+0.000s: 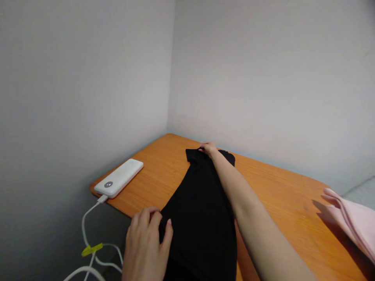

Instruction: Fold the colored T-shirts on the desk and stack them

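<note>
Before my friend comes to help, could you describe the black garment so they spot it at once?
Find the orange-brown wooden table against the pale walls. Lying across it is the black garment, with the right hand at its far end and the left hand at its near left edge. Its black colour sets it apart from the white power bank and pink cloth.

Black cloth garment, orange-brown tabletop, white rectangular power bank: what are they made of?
Black cloth garment: probably matte knit; soft creases, no shine.
Orange-brown tabletop: wood or wood-look laminate, seemingly satin; faint grain streaks.
White rectangular power bank: likely smooth hard plastic; even surface, rounded corners.
</note>
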Demonstrator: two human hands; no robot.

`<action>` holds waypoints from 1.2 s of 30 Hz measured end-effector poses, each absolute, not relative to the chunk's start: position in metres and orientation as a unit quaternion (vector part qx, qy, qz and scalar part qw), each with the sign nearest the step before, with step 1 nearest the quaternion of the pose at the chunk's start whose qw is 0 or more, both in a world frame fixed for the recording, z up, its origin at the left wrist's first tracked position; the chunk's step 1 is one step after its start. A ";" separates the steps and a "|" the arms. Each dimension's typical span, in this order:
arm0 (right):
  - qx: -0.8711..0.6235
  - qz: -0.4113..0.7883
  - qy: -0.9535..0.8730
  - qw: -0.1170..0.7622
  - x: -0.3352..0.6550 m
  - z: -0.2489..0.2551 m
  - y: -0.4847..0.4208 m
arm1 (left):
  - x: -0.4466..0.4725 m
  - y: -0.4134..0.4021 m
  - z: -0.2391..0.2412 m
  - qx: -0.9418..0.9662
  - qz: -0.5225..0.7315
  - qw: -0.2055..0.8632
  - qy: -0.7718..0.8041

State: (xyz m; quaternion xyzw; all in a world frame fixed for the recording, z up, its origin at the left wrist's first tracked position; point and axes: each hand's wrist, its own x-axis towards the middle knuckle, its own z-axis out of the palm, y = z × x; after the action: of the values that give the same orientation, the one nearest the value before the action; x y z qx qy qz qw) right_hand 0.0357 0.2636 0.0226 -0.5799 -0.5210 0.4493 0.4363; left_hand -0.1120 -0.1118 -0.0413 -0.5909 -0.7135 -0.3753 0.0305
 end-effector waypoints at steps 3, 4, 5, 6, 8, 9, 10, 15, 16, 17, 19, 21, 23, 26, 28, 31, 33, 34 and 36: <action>-0.585 0.442 -0.521 0.437 0.033 0.013 0.266 | -0.112 -0.112 -0.047 -0.590 -0.383 0.009 -0.711; -0.587 0.434 -0.524 0.440 0.033 0.015 0.267 | -0.111 -0.112 -0.046 -0.592 -0.389 0.002 -0.706; -0.588 0.425 -0.529 0.441 0.033 0.020 0.269 | -0.110 -0.113 -0.045 -0.594 -0.397 -0.003 -0.700; -0.588 0.415 -0.536 0.442 0.032 0.026 0.271 | -0.110 -0.113 -0.044 -0.598 -0.405 -0.004 -0.692; -0.585 0.397 -0.557 0.435 0.026 0.036 0.274 | -0.110 -0.115 -0.042 -0.598 -0.420 0.002 -0.683; -0.584 0.390 -0.570 0.426 0.022 0.039 0.275 | -0.110 -0.116 -0.041 -0.592 -0.424 0.009 -0.685; -0.582 0.384 -0.585 0.415 0.018 0.041 0.274 | -0.111 -0.117 -0.042 -0.583 -0.425 0.015 -0.693; -0.585 0.307 -0.666 0.346 0.021 0.028 0.252 | -0.119 -0.125 -0.047 -0.559 -0.364 0.021 -0.745; -0.588 0.279 -0.683 0.332 0.027 0.023 0.244 | -0.120 -0.127 -0.047 -0.563 -0.350 0.024 -0.749; -0.590 0.249 -0.700 0.316 0.033 0.017 0.235 | -0.120 -0.128 -0.047 -0.566 -0.338 0.027 -0.751; -0.592 0.195 -0.732 0.275 0.046 0.003 0.217 | -0.120 -0.130 -0.045 -0.571 -0.325 0.029 -0.753; -0.592 0.157 -0.758 0.223 0.055 -0.010 0.198 | -0.118 -0.131 -0.041 -0.585 -0.314 0.012 -0.748; -0.588 0.132 -0.780 0.171 0.061 -0.021 0.182 | -0.112 -0.133 -0.033 -0.620 -0.289 -0.029 -0.729; -0.574 0.114 -0.803 0.113 0.072 -0.027 0.166 | -0.099 -0.139 -0.016 -0.681 -0.229 -0.099 -0.689; -0.563 0.097 -0.818 0.076 0.086 -0.028 0.158 | -0.089 -0.137 -0.001 -0.688 -0.206 -0.127 -0.684; -0.550 0.059 -0.832 0.037 0.110 -0.028 0.146 | -0.075 -0.109 0.019 -0.667 -0.210 -0.104 -0.707; -0.546 0.044 -0.836 0.036 0.124 -0.029 0.137 | -0.068 -0.069 0.026 -0.660 -0.206 -0.063 -0.720; -0.545 0.039 -0.837 0.039 0.129 -0.029 0.132 | -0.065 -0.045 0.028 -0.657 -0.197 -0.047 -0.726; -0.545 0.032 -0.836 0.044 0.135 -0.030 0.122 | -0.058 0.007 0.030 -0.648 -0.171 -0.042 -0.741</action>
State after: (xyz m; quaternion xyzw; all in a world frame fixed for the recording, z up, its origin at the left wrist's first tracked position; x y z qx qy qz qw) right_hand 0.1351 0.1219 -0.0303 -0.5454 -0.8364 0.0322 0.0442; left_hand -0.0582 0.0070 0.0297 -0.6477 -0.7412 -0.1711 -0.0422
